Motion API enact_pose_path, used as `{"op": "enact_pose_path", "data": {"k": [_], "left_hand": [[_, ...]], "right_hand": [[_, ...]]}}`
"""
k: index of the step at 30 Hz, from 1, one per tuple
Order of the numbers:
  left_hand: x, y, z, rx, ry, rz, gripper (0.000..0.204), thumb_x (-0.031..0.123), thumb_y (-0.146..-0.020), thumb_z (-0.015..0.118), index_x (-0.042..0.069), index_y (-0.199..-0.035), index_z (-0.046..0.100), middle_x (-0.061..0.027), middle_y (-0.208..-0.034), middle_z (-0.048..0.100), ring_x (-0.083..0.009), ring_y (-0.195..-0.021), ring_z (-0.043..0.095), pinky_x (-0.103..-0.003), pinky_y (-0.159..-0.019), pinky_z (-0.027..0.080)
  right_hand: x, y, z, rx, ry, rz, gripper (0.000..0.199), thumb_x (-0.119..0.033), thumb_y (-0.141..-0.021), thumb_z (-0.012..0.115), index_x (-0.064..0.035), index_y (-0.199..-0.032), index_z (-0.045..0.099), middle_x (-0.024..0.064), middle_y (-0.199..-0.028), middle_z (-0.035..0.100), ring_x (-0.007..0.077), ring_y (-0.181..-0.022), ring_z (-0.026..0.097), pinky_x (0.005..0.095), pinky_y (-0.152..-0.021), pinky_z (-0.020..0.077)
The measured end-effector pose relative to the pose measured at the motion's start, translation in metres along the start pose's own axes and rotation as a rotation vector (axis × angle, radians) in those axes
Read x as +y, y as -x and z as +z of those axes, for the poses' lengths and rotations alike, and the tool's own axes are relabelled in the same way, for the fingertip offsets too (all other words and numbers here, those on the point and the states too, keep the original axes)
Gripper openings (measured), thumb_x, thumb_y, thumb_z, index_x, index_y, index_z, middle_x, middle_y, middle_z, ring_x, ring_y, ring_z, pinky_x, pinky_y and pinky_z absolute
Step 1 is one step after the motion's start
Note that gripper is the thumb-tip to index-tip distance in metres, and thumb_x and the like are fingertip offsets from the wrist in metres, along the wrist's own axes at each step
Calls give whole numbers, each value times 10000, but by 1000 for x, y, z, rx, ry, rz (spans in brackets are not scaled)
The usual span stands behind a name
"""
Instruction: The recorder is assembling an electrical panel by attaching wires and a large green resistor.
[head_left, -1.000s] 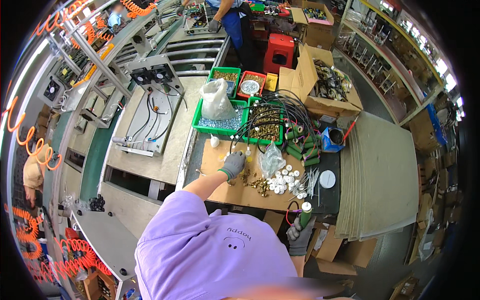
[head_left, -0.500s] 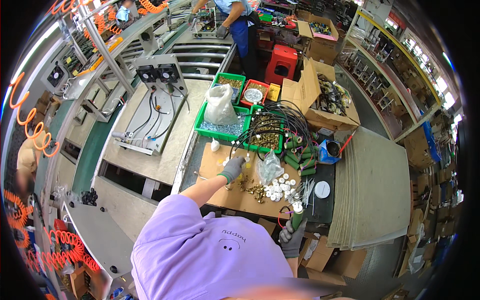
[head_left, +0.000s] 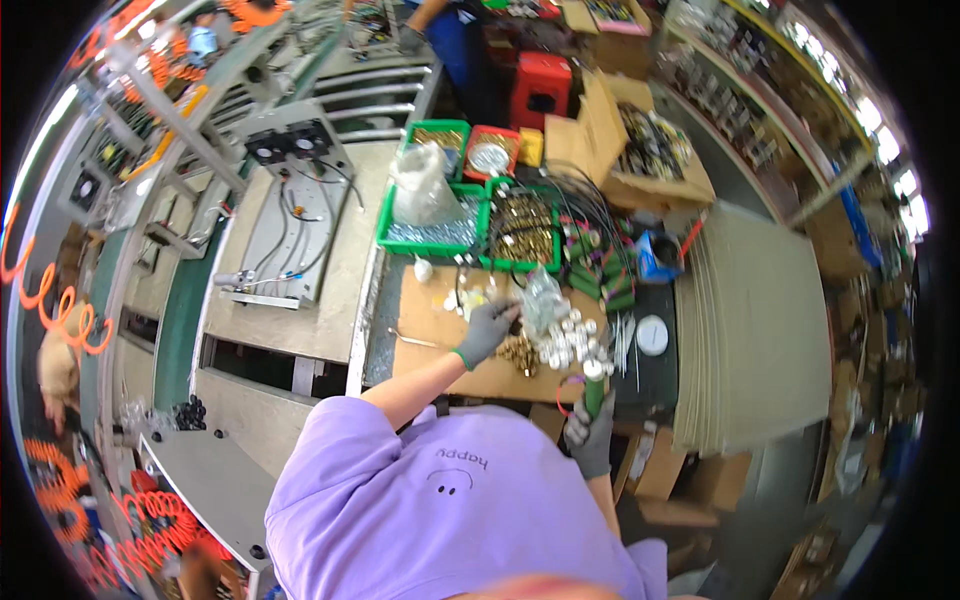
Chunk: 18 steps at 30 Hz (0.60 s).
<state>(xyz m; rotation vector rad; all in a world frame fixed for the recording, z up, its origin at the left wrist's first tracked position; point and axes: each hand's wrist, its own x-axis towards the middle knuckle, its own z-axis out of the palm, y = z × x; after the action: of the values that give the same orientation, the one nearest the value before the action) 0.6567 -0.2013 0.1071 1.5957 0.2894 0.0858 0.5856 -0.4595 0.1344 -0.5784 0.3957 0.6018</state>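
Note:
My right hand (head_left: 588, 440), in a grey glove, is wrapped round an upright green tube (head_left: 594, 398) near the table's front edge. A white round cap (head_left: 595, 370) tops the tube, and a thin red wire loops beside it. My left hand (head_left: 487, 332), in a grey glove with a green cuff, is over the cardboard sheet (head_left: 425, 365), its fingers bent together beside a clear plastic bag (head_left: 542, 303). What they hold, if anything, is hidden. White washers (head_left: 568, 343) and small brass pieces (head_left: 520, 355) lie in loose piles close by.
Green bins (head_left: 430, 235) of small metal parts stand behind the cardboard, one bearing a white bag (head_left: 420, 190). Black cables (head_left: 575, 190) and green tubes (head_left: 618, 290) lie to their right. A stack of sheets (head_left: 755, 330) is at right; a metal panel with fans (head_left: 290, 230) is at left.
My left hand has moved right and a little nearer, from the pale yellow pieces toward the plastic bag. The right hand still holds the green tube, now slightly higher. The whole view has shifted.

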Motion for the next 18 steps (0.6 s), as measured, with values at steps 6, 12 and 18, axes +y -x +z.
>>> {"op": "enact_pose_path", "data": {"k": [6, 12, 18], "left_hand": [[44, 20, 25, -205, 386, -111, 181, 158, -904, 541, -16, -926, 586, -40, -732, 593, -107, -655, 568, -254, -618, 487], [58, 38, 38, -200, 329, -46, 161, 145, -896, 545, -7, -901, 599, -20, -729, 582, -90, -651, 548, -236, -602, 462], [41, 48, 52, -206, 134, 73, 192, 162, -894, 573, -14, -960, 609, 9, -818, 599, -60, -733, 541, -216, -660, 463]], "right_hand": [[-5, -15, 17, 28, 70, -8, 463, -558, -899, 407, -107, -960, 497, -61, -564, 304, 25, -358, 248, 167, -298, 199], [-3, -17, 31, 93, 162, 6, 471, -568, -897, 406, -107, -940, 493, -59, -579, 326, 24, -357, 239, 170, -300, 187], [2, -12, 31, 77, 196, 47, 439, -564, -889, 439, -128, -843, 456, -50, -576, 346, 28, -386, 292, 173, -323, 233]]}}
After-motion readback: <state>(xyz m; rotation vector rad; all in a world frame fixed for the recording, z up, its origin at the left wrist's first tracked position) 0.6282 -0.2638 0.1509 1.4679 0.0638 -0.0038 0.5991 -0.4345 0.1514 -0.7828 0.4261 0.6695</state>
